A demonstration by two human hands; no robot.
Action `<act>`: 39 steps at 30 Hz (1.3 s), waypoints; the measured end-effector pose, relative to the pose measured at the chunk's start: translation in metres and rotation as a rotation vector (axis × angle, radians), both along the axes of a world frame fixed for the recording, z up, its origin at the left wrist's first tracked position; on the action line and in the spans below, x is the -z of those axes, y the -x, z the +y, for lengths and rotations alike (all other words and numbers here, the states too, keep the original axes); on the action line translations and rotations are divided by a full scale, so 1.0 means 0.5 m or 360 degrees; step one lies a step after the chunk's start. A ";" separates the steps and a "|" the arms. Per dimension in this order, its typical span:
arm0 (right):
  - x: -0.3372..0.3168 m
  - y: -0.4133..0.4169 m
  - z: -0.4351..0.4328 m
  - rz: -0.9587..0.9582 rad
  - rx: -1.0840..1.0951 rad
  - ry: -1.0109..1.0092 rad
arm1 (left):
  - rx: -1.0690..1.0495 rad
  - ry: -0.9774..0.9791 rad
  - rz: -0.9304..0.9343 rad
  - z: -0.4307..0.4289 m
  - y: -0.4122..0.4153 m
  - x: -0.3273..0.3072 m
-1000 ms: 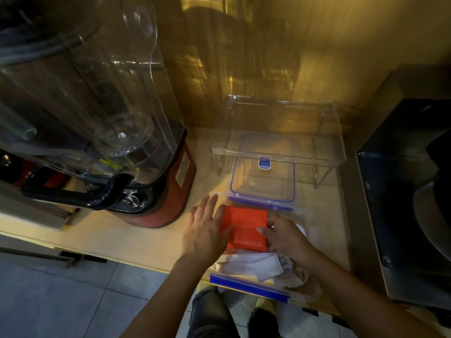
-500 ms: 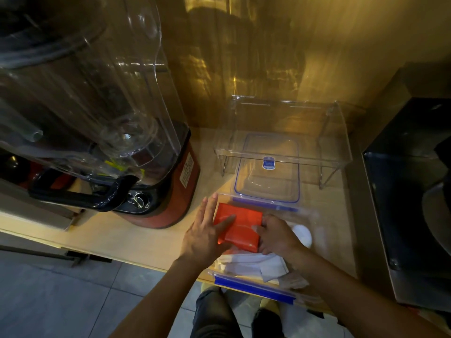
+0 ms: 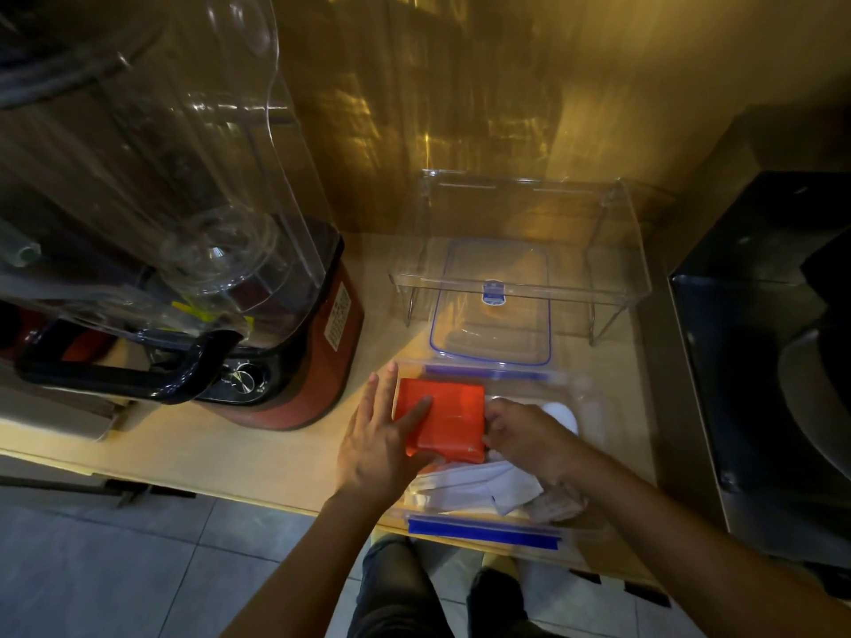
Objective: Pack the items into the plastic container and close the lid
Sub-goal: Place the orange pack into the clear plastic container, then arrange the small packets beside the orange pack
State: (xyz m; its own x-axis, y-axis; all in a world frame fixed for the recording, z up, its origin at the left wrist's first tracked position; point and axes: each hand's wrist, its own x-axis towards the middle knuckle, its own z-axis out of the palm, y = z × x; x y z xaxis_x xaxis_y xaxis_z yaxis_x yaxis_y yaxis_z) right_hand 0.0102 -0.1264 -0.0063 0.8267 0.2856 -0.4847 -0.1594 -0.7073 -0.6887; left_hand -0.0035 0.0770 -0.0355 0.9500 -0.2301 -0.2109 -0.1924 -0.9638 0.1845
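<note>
A clear plastic container [image 3: 483, 535] with blue clips sits at the counter's front edge. Inside it lie a flat orange packet [image 3: 453, 416], white folded papers [image 3: 474, 488], a white round object [image 3: 562, 415] and crumpled wrappers [image 3: 555, 506]. My left hand [image 3: 382, 446] rests flat on the packet's left side, fingers spread. My right hand [image 3: 525, 437] grips the packet's right edge. The container's clear lid [image 3: 492, 306] with a blue rim lies flat just behind, under an acrylic riser.
A red-based blender [image 3: 285, 352] with a clear cover and black handle stands to the left. A clear acrylic riser [image 3: 520, 250] straddles the lid. A dark steel appliance [image 3: 760, 361] fills the right. A wooden wall rises behind; tiled floor lies below.
The orange packet has shifted slightly left and down into the container. My left hand has slid further onto it, while my right hand stays at its right edge.
</note>
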 end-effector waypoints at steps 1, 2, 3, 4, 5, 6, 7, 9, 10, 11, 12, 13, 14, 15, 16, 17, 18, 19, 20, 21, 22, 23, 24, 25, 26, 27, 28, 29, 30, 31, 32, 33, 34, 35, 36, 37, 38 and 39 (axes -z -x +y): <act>-0.009 0.001 -0.016 -0.0055 -0.0117 0.0120 | 0.0008 -0.0008 -0.0009 0.001 0.001 0.000; -0.017 0.002 -0.033 -0.0153 -0.0267 0.0286 | 0.0014 -0.0014 -0.0023 0.002 0.001 0.000; -0.024 0.004 -0.049 -0.0245 -0.0424 0.0436 | 0.0021 -0.0017 -0.0036 0.002 0.002 -0.001; -0.027 0.007 -0.063 -0.0297 -0.0563 0.0535 | 0.0028 -0.0016 -0.0045 0.002 0.002 -0.002; -0.029 0.011 -0.073 -0.0304 -0.0681 0.0591 | 0.0035 -0.0009 -0.0051 0.001 0.002 -0.003; -0.028 0.016 -0.079 -0.0271 -0.0754 0.0605 | 0.0045 -0.0008 -0.0057 0.001 0.003 -0.004; -0.026 0.022 -0.081 -0.0225 -0.0787 0.0589 | 0.0062 -0.0021 -0.0064 0.001 0.003 -0.005; -0.016 0.036 -0.076 -0.0239 -0.0853 0.0587 | 0.0099 -0.0056 -0.0071 0.002 0.004 -0.006; -0.008 0.043 -0.072 -0.0324 -0.0923 0.0626 | 0.0107 -0.0053 -0.0072 0.002 0.004 -0.006; 0.000 0.049 -0.068 -0.0435 -0.0993 0.0669 | 0.0111 -0.0045 -0.0072 0.002 0.003 -0.007; 0.007 0.054 -0.064 -0.0537 -0.1042 0.0693 | 0.0114 -0.0045 -0.0071 0.002 0.003 -0.007; 0.014 0.058 -0.060 -0.0614 -0.1076 0.0707 | 0.0114 -0.0048 -0.0070 0.002 0.003 -0.007; 0.018 0.059 -0.058 -0.0668 -0.1096 0.0712 | 0.0110 -0.0040 -0.0069 0.002 0.003 -0.007; 0.019 0.059 -0.056 -0.0696 -0.1099 0.0707 | 0.0105 -0.0016 -0.0070 0.002 0.003 -0.008; 0.019 0.058 -0.057 -0.0708 -0.1073 0.0682 | 0.0100 0.0016 -0.0075 0.002 0.003 -0.009; 0.015 0.055 -0.059 -0.0688 -0.1004 0.0638 | 0.0096 0.0046 -0.0080 0.002 0.003 -0.011; 0.009 0.049 -0.062 -0.0647 -0.0906 0.0598 | 0.0092 0.0063 -0.0084 0.002 0.004 -0.012; 0.002 0.042 -0.066 -0.0618 -0.0804 0.0580 | 0.0091 0.0064 -0.0087 0.002 0.005 -0.012; -0.006 0.032 -0.069 -0.0614 -0.0714 0.0597 | 0.0095 0.0055 -0.0091 0.002 0.005 -0.012; -0.013 0.022 -0.072 -0.0625 -0.0638 0.0650 | 0.0101 0.0042 -0.0093 0.002 0.006 -0.012; -0.018 0.010 -0.073 -0.0637 -0.0573 0.0717 | 0.0104 0.0038 -0.0095 0.001 0.005 -0.012; -0.020 -0.001 -0.073 -0.0643 -0.0520 0.0780 | 0.0102 0.0044 -0.0098 0.001 0.005 -0.012; -0.019 -0.010 -0.071 -0.0646 -0.0490 0.0838 | 0.0101 0.0056 -0.0106 0.000 0.005 -0.012; -0.015 -0.019 -0.066 -0.0647 -0.0497 0.0898 | 0.0100 0.0070 -0.0119 -0.001 0.005 -0.013; -0.009 -0.025 -0.062 -0.0648 -0.0536 0.0958 | 0.0101 0.0085 -0.0131 -0.001 0.005 -0.014; -0.002 -0.031 -0.057 -0.0644 -0.0576 0.1002 | 0.0103 0.0093 -0.0142 -0.001 0.005 -0.016; 0.006 -0.034 -0.051 -0.0627 -0.0588 0.1016 | 0.0105 0.0093 -0.0145 -0.002 0.005 -0.016; 0.012 -0.036 -0.046 -0.0598 -0.0577 0.1005 | 0.0105 0.0088 -0.0141 -0.002 0.005 -0.016; 0.017 -0.037 -0.042 -0.0568 -0.0559 0.0988 | 0.0105 0.0079 -0.0130 -0.001 0.004 -0.016; 0.019 -0.037 -0.040 -0.0556 -0.0546 0.0973 | 0.0109 0.0061 -0.0115 0.000 0.004 -0.016; 0.021 -0.036 -0.039 -0.0567 -0.0544 0.0964 | 0.0116 0.0037 -0.0102 0.001 0.004 -0.014; 0.020 -0.032 -0.042 -0.0602 -0.0550 0.0953 | 0.0122 0.0022 -0.0093 0.002 0.004 -0.013; 0.016 -0.028 -0.047 -0.0651 -0.0554 0.0918 | 0.0120 0.0029 -0.0092 0.003 0.004 -0.012; 0.009 -0.024 -0.056 -0.0695 -0.0555 0.0839 | 0.0112 0.0047 -0.0093 0.003 0.004 -0.011; 0.000 -0.019 -0.068 -0.0710 -0.0573 0.0737 | 0.0103 0.0060 -0.0090 0.003 0.004 -0.011; -0.010 -0.015 -0.081 -0.0670 -0.0627 0.0646 | 0.0094 0.0064 -0.0083 0.002 0.004 -0.011; -0.020 -0.010 -0.095 -0.0570 -0.0726 0.0589 | 0.0083 0.0064 -0.0076 0.002 0.004 -0.011; -0.029 -0.007 -0.108 -0.0419 -0.0861 0.0571 | 0.0071 0.0059 -0.0069 0.002 0.003 -0.011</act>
